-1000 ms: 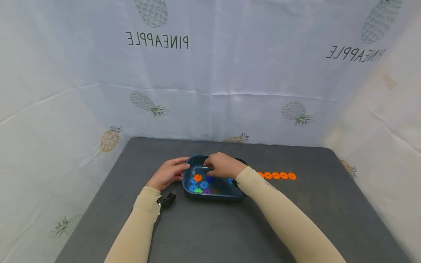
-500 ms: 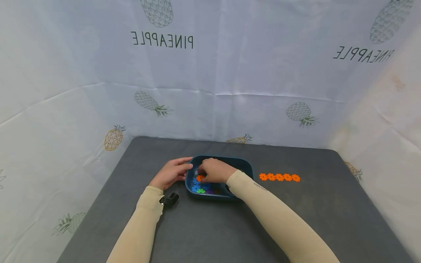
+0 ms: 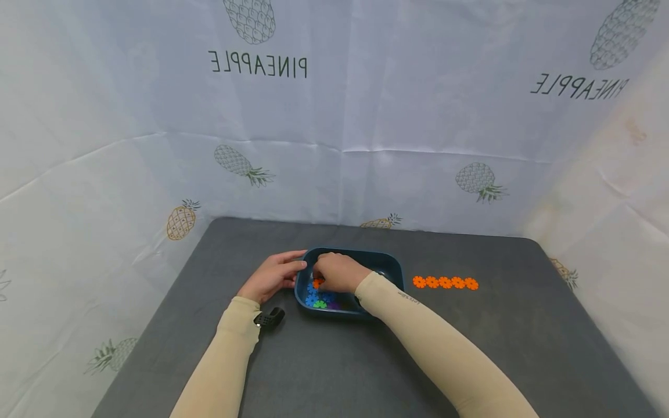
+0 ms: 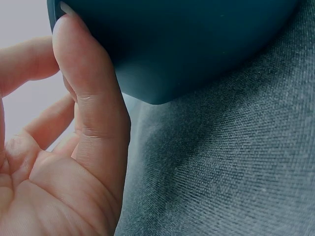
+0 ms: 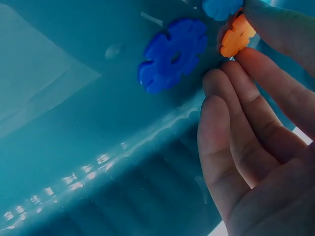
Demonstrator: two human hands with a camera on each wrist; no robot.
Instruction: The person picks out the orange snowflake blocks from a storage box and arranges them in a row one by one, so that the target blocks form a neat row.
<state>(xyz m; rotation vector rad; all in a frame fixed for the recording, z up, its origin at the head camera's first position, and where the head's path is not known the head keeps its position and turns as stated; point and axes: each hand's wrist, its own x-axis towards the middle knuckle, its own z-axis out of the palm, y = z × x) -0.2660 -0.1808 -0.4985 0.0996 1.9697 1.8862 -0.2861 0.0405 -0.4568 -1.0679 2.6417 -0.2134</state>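
A dark blue tray (image 3: 385, 261) stands on the grey table, with several flower-shaped plastic discs inside. At its left end my left hand (image 3: 269, 277) touches the outer wall; the left wrist view shows the thumb (image 4: 88, 73) against the wall near the rim, fingers fairly straight. My right hand (image 3: 340, 273) reaches down into the tray. It pinches an orange flower-shaped disc (image 5: 238, 37) between thumb and index finger, the other fingers bent beside it. Close by lie a dark blue disc (image 5: 173, 55) and a light blue disc (image 5: 221, 7). A green disc (image 3: 319, 304) lies near the front.
Right of the tray, several orange flower-shaped discs (image 3: 445, 282) lie in a straight row on the grey table (image 3: 334, 366). A white cloth with pineapple prints (image 3: 407, 116) hangs behind and at the sides. A black watch band (image 3: 269, 317) sits on the left wrist.
My right hand has moved left and down inside the tray, to the orange disc, and now pinches it. My left hand stays at the tray's left end. The head view has shifted slightly.
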